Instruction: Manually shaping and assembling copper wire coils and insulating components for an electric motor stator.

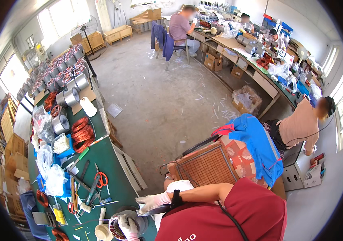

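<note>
At the bottom, on the green-topped bench [117, 176], a stator [115, 228] with a slotted inner ring lies in front of me. My left hand [127, 227], in a whitish glove, has its fingers curled over the stator's rim. My right hand [154, 202], also gloved, is above the grey side of the stator. Its fingers bend around a thin greyish edge that I cannot make out. Left of the stator is a cream mallet-like tool [103, 231]. Beyond it lie red-handled scissors [101, 179], a green-handled tool [83, 153] and several other hand tools.
Along the left bench are copper wire coils [83, 134], metal cylinders [67, 97], blue bins [62, 148] and many wound stators [59, 68]. A chair [209, 164] with a blue jacket [256, 140] stands right. Several people work at a long bench [236, 56]. Scraps litter the floor.
</note>
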A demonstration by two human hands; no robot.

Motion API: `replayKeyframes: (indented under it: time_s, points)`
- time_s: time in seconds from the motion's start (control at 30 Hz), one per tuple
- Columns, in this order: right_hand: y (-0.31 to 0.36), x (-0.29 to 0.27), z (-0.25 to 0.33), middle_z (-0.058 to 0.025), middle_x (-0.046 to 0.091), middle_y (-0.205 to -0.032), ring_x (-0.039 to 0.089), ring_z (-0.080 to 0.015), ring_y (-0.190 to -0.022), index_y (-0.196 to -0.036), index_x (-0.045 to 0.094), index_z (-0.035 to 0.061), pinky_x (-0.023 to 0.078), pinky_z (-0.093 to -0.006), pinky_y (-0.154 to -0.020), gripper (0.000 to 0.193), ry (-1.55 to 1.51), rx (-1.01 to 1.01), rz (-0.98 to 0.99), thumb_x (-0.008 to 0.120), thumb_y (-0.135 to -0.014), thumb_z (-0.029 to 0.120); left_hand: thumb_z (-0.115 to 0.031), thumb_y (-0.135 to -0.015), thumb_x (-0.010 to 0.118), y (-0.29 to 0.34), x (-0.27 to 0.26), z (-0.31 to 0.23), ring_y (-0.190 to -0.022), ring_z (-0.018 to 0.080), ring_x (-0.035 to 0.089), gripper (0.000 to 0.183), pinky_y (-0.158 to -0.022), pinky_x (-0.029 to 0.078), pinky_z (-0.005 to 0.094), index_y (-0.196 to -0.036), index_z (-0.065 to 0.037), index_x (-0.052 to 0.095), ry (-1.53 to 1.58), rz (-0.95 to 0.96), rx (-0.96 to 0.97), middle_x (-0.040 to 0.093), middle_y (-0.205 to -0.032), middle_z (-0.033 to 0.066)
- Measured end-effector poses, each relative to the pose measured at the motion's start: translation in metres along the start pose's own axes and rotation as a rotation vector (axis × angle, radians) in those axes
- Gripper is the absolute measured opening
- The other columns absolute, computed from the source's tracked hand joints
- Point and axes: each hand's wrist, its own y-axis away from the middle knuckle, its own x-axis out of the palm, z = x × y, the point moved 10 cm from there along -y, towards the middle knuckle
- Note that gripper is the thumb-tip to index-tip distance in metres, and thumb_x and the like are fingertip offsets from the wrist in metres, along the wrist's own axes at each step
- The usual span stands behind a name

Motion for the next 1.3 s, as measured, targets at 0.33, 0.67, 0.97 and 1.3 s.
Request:
replayKeyframes:
  time_s: [0.33,0.67,0.97,1.3]
  points:
    - [0.007,0.002,0.010,-0.0282,0.026,-0.149,0.030,-0.0353,-0.138,-0.144,0.019,-0.0111,0.025,-0.0352,-0.113,0.104,-0.007,0.020,0.054,0.058,-0.078,0.059,-0.012,-0.086,0.056,0.004,0.004,-0.007,-0.100,0.0412,0.057,0.026,-0.095,0.042,0.0466,-0.104,0.005,0.061,-0.194,0.077,0.104,0.062,-0.104,0.0260]
    - [-0.002,0.000,-0.003,-0.0287,0.037,-0.143,0.044,-0.0334,-0.128,-0.144,0.021,-0.0101,0.036,-0.0346,-0.106,0.102,-0.035,0.020,0.028,0.060,-0.075,0.055,-0.016,-0.085,0.059,0.000,-0.004,-0.019,-0.099,0.0375,0.058,0.023,-0.092,0.044,0.0461,-0.102,-0.001,0.066,-0.329,0.011,0.095,0.066,-0.101,0.0185]
    - [-0.003,-0.010,0.001,-0.0263,0.052,-0.126,0.052,-0.0295,-0.113,-0.137,0.033,-0.0099,0.042,-0.0353,-0.094,0.089,0.036,-0.130,-0.164,0.062,-0.078,0.050,-0.015,-0.085,0.059,-0.010,-0.018,-0.054,-0.104,0.0370,0.056,0.023,-0.097,0.040,0.0489,-0.103,-0.003,0.064,-0.357,-0.046,0.352,0.065,-0.101,0.0168]
    - [-0.009,-0.006,-0.008,-0.0201,0.056,-0.121,0.056,-0.0229,-0.098,-0.141,0.030,-0.0038,0.045,-0.0332,-0.086,0.081,-0.110,-0.079,-0.175,0.061,-0.082,0.042,-0.005,-0.079,0.053,-0.009,0.001,-0.020,-0.089,0.0318,0.057,0.012,-0.109,0.028,0.0526,-0.089,-0.003,0.060,-0.204,0.024,0.232,0.061,-0.086,0.0133]
